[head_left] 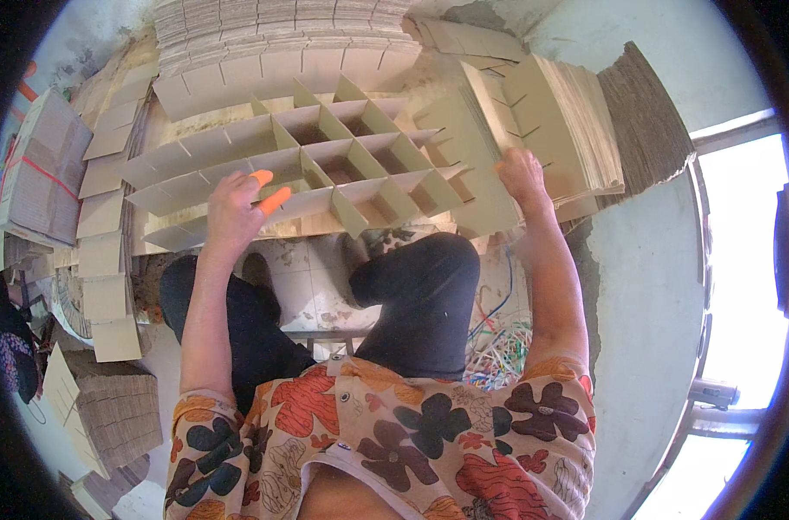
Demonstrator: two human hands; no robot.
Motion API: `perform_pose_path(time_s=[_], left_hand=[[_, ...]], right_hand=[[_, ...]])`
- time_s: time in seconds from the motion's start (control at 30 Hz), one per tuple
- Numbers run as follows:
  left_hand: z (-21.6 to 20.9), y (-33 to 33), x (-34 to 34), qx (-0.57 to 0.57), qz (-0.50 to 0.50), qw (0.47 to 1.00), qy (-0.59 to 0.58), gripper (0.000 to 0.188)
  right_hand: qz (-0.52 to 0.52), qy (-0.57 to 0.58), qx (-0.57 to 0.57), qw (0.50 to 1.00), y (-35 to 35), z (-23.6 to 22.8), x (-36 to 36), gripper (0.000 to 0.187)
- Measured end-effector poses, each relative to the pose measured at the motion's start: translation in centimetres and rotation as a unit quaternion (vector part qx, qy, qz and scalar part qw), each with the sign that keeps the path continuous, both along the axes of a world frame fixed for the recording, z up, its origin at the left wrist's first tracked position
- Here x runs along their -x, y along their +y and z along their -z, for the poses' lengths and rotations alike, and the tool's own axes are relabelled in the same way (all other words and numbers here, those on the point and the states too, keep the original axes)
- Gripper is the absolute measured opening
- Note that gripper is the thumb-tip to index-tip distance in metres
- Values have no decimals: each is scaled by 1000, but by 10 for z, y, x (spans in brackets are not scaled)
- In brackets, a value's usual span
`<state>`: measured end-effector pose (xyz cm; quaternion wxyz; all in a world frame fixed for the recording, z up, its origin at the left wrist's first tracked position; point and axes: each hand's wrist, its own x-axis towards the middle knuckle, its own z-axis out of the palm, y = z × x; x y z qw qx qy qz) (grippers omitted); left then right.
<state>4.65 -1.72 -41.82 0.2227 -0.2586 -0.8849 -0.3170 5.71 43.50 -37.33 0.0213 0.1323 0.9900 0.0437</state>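
Note:
A grid of interlocked slotted cardboard strips [342,156] lies on the worktop in front of me. My left hand [234,208], with orange rubber caps on two fingertips, rests on the near long strip [195,227] at the grid's left front. My right hand [522,172] reaches to the right and grips a slotted cardboard strip [485,117] at the near edge of a leaning stack of such strips [568,121]. That strip lies tilted between the stack and the grid's right side.
Flat cardboard stacks [264,26] lie behind the grid. Short cardboard pieces [104,260] run down the left, beside a tied bundle [43,169]. A corrugated bundle [641,113] leans at the right. Plastic strapping scraps [498,347] litter the floor by my knees.

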Motion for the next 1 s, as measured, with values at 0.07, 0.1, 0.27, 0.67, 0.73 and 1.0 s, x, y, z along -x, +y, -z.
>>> perform_pose_path(time_s=[0.07, 0.1, 0.27, 0.67, 0.73, 1.0], left_hand=[[0, -4, 0, 6, -2, 1000, 1, 31], [0, -5, 0, 10, -5, 1000, 1, 31], [-13, -13, -9, 28, -18, 999, -22, 38], [13, -56, -17, 49, -30, 997, -43, 26], [19, -56, -15, 36, -20, 998, -38, 20], [23, -48, -13, 26, 29, 999, -10, 15]], right_hand=[[-2, 43, -33, 999, 2, -3, -2, 27], [-17, 52, -39, 998, -1, -3, -4, 25], [-8, 23, 25, 999, -7, 3, -15, 22], [-308, 292, 258, 868, -178, -86, -9, 75], [-338, 251, 314, 851, -208, -77, -4, 75], [-293, 102, 379, 872, -277, -59, 11, 72]])
